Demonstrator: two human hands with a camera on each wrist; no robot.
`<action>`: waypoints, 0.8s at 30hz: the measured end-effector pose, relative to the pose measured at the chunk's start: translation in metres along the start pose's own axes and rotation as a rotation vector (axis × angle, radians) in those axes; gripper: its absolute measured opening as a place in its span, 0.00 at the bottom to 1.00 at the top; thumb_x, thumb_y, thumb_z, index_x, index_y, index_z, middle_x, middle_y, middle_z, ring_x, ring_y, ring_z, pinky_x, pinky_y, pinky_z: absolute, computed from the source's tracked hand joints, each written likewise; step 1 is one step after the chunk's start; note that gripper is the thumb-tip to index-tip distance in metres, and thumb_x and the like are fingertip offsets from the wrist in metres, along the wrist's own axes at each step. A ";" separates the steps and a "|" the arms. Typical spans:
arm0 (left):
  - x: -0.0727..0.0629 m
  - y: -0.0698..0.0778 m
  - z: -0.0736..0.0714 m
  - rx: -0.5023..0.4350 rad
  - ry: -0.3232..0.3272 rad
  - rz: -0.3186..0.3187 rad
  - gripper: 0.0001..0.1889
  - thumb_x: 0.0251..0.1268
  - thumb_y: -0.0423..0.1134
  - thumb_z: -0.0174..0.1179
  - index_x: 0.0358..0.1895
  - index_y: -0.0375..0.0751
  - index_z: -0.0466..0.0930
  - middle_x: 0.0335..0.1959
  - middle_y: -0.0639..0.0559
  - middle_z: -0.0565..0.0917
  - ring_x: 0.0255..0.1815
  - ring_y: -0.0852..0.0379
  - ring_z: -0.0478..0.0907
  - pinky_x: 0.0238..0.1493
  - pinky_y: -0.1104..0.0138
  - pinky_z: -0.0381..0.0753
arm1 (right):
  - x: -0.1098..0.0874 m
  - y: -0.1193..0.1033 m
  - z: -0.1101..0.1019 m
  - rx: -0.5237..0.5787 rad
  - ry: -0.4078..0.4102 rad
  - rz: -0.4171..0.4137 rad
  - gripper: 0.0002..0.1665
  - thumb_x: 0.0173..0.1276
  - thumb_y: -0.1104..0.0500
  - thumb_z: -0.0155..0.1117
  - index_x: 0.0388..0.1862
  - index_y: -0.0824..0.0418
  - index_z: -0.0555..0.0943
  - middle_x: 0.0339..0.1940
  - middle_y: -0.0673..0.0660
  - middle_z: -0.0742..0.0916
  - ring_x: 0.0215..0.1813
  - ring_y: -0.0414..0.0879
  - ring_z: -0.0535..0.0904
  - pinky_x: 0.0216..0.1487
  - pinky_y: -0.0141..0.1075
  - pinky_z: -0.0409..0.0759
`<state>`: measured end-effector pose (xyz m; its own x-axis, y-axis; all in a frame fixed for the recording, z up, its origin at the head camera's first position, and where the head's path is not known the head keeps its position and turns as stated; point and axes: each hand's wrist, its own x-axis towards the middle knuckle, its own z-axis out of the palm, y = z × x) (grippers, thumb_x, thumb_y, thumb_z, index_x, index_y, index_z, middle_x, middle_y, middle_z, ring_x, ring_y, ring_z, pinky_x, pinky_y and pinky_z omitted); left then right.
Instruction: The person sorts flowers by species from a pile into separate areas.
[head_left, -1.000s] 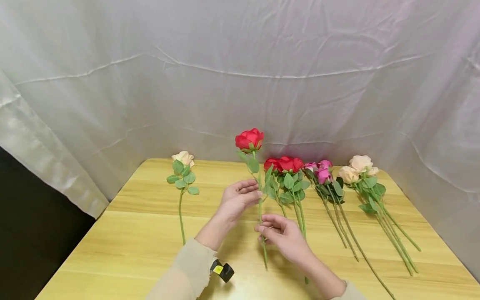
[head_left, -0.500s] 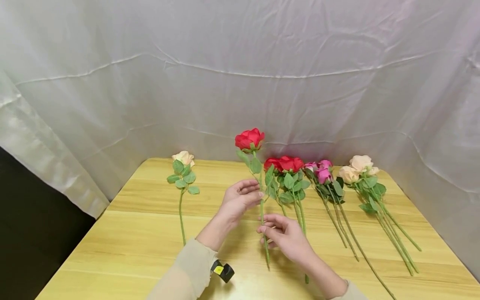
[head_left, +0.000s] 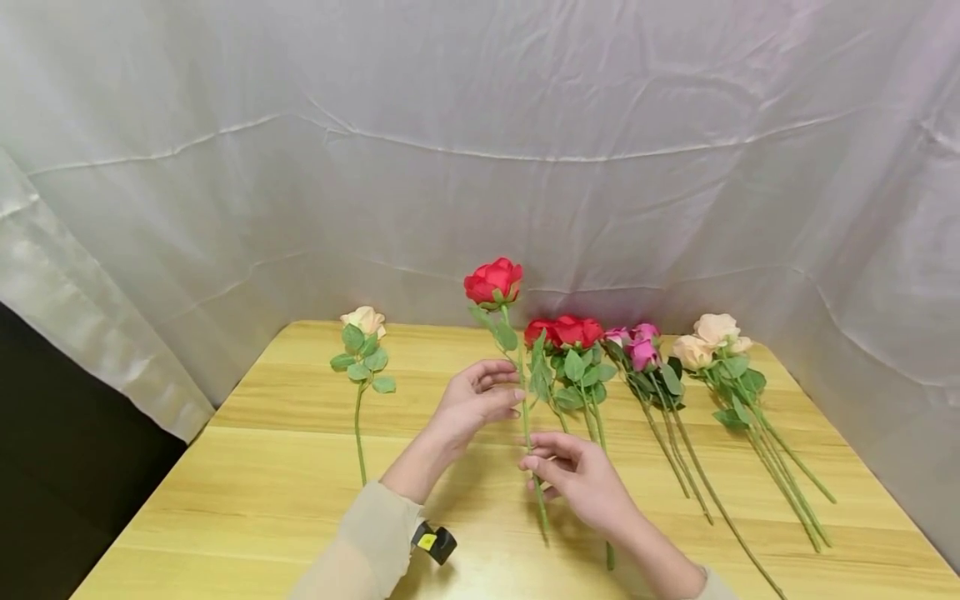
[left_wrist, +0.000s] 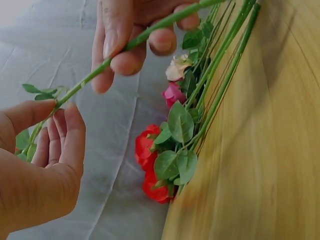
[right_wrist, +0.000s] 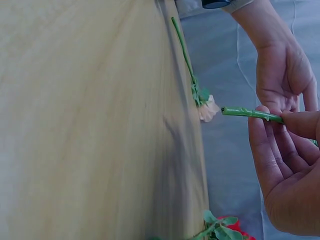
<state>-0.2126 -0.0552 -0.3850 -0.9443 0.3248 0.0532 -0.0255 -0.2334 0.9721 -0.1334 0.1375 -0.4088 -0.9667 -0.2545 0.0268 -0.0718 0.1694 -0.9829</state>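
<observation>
A red rose [head_left: 493,282] on a long green stem is held up over the middle of the table, its bloom at the top and its stem slanting down to the right. My left hand [head_left: 480,400] pinches the stem below the leaves between thumb and fingers. Lower down, my right hand [head_left: 577,479] pinches the same stem, the cut end jutting out past the fingers. In the left wrist view both hands grip the green stem [left_wrist: 150,30]. In the right wrist view the stem's end [right_wrist: 240,111] shows clearly.
On the wooden table [head_left: 247,500], a single peach rose [head_left: 363,321] lies left. To the right lie red roses [head_left: 577,332], magenta roses [head_left: 643,346] and peach roses [head_left: 712,333], stems toward me. A grey curtain [head_left: 480,167] hangs behind. A black strap [head_left: 435,542] is on my left wrist.
The held rose has tilted a little, its bloom shifting slightly left and its lower end slightly right along with my right hand. Both hands keep their pinch on the stem.
</observation>
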 end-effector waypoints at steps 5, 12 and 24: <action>-0.003 0.006 -0.007 0.069 -0.022 0.037 0.25 0.66 0.26 0.66 0.65 0.31 0.74 0.59 0.35 0.82 0.48 0.54 0.84 0.51 0.56 0.90 | -0.004 -0.002 -0.007 -0.017 0.038 0.028 0.27 0.73 0.62 0.69 0.65 0.74 0.77 0.45 0.62 0.89 0.40 0.51 0.88 0.39 0.39 0.91; -0.009 0.012 -0.032 0.162 0.028 0.047 0.24 0.68 0.28 0.66 0.66 0.33 0.74 0.58 0.37 0.82 0.48 0.55 0.84 0.48 0.61 0.90 | -0.011 -0.005 -0.023 -0.004 0.108 0.052 0.27 0.73 0.62 0.69 0.66 0.73 0.76 0.46 0.63 0.88 0.40 0.48 0.88 0.40 0.40 0.91; -0.023 0.019 -0.098 0.239 0.171 0.030 0.25 0.71 0.30 0.64 0.69 0.33 0.72 0.62 0.35 0.79 0.51 0.55 0.83 0.49 0.64 0.89 | -0.015 0.006 -0.056 -0.024 0.217 0.061 0.26 0.76 0.65 0.65 0.69 0.74 0.74 0.49 0.65 0.88 0.39 0.47 0.89 0.41 0.41 0.92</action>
<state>-0.2238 -0.1571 -0.3904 -0.9855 0.1571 0.0635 0.0624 -0.0118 0.9980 -0.1332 0.1959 -0.4052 -0.9994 -0.0325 0.0086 -0.0150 0.2018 -0.9793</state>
